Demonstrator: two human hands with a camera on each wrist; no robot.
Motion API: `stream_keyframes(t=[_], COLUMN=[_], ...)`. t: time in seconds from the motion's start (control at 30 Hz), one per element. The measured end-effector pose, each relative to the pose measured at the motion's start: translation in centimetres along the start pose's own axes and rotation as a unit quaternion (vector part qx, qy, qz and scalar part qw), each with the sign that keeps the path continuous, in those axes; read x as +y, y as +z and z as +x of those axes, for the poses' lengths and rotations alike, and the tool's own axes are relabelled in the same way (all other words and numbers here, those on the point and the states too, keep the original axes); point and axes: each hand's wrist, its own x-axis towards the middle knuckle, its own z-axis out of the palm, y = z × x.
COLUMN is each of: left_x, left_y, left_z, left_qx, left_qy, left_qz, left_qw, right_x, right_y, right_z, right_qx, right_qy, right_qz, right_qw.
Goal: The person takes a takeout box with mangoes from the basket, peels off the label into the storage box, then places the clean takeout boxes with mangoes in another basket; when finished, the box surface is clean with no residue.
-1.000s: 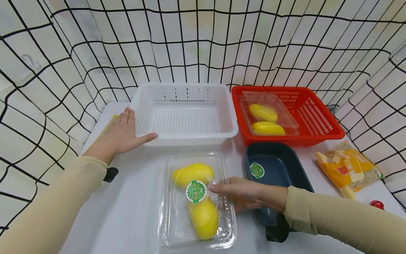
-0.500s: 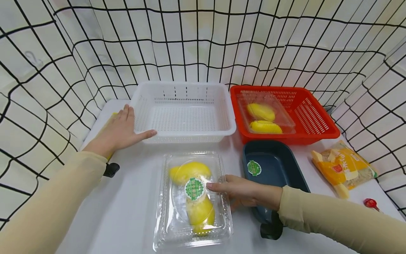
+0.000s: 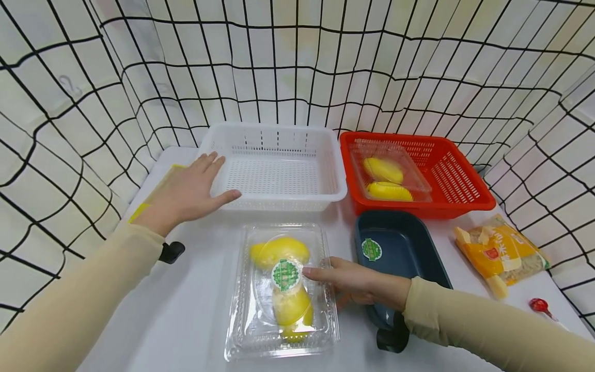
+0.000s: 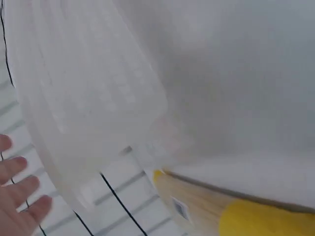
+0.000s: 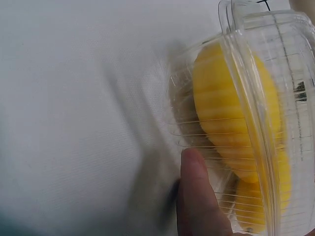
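Observation:
My right hand (image 3: 346, 279) grips the right side of a clear plastic clamshell box (image 3: 248, 325), thumb on the lid and fingers at the side. Inside lie yellow mango-shaped fruits (image 3: 281, 251), and a green-and-white sticker (image 3: 285, 275) is on the lid. In the right wrist view the box (image 5: 295, 54) stands on edge, one finger (image 5: 194, 179) against its lower half. My left hand (image 3: 192, 194) is spread over the left rim of a white perforated basket (image 3: 283, 199); its fingertips (image 4: 29, 184) show at the left wrist view's edge, apart from the basket wall (image 4: 93, 88).
A red basket (image 3: 460, 206) holds another clear box (image 3: 418, 178) of yellow fruit. Nearer stands a dark blue tray (image 3: 409, 253). An orange food bag (image 3: 504, 253) and a red lollipop (image 3: 539, 305) lie right. A yellow-ended package (image 4: 261, 216) lies under my left arm. Black netting encloses the table.
My left hand has moved right, from beside the white basket's left side to over its rim. My right hand keeps its grip; the clamshell box has shifted slightly and its lid reflections differ.

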Motion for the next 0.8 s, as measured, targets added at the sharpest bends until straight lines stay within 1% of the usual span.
stream_keyframes(t=[0.03, 0.07, 0.1, 0.13, 0.17, 0.2, 0.27, 0.33, 0.37, 0.47, 0.57, 0.67, 0.8], left_x=[0.7, 1.4, 2.1, 2.9, 3.6, 4.3, 5.6, 6.6, 7.0, 7.8, 8.3, 8.6, 8.8], left_y=[0.2, 0.6, 1.1, 1.5, 2.0, 2.4, 3.3, 3.9, 4.1, 4.7, 5.1, 5.6, 6.1], left_z=[-0.2, -0.5, -0.8, -1.0, -1.3, -1.6, -2.1, -2.5, -2.6, -2.6, -2.5, -2.4, -2.4], left_qx=[0.022, 0.045, 0.064, 0.075, 0.078, 0.076, 0.055, 0.027, 0.018, 0.003, -0.007, -0.028, -0.047], left_qy=[0.029, 0.063, 0.099, 0.131, 0.16, 0.182, 0.209, 0.217, 0.219, 0.226, 0.242, 0.254, 0.251], left_qz=[-0.002, -0.003, -0.008, -0.01, -0.014, -0.013, -0.009, -0.005, -0.004, -0.008, -0.02, -0.031, -0.032], left_qw=[0.9993, 0.997, 0.993, 0.9885, 0.9839, 0.9802, 0.9762, 0.9757, 0.9755, 0.974, 0.9701, 0.9664, 0.9662], right_x=[0.1, 0.2, 0.2, 0.3, 0.3, 0.2, 0.1, 0.0, -0.1, -0.2, -0.3, -0.6, -1.1], right_y=[0.0, 0.0, 0.0, 0.0, 0.0, -0.1, -0.1, -0.2, -0.2, -0.3, -0.5, -0.7, -0.9], right_z=[0.0, 0.0, 0.0, 0.0, 0.0, 0.0, 0.0, 0.1, 0.1, 0.1, 0.1, 0.2, 0.4], right_qx=[0.002, 0.004, 0.007, 0.009, 0.013, 0.016, 0.021, 0.024, 0.023, 0.01, -0.002, -0.004, -0.01], right_qy=[0.0, 0.001, 0.001, 0.001, 0.002, 0.002, 0.003, 0.001, -0.001, -0.012, -0.017, -0.014, -0.008], right_qz=[0.0, -0.001, -0.001, -0.002, -0.005, -0.009, -0.017, -0.021, -0.024, -0.024, -0.028, -0.044, -0.069], right_qw=[1.0, 1.0, 1.0, 1.0, 0.9999, 0.9998, 0.9996, 0.9995, 0.9995, 0.9996, 0.9995, 0.9989, 0.9975])
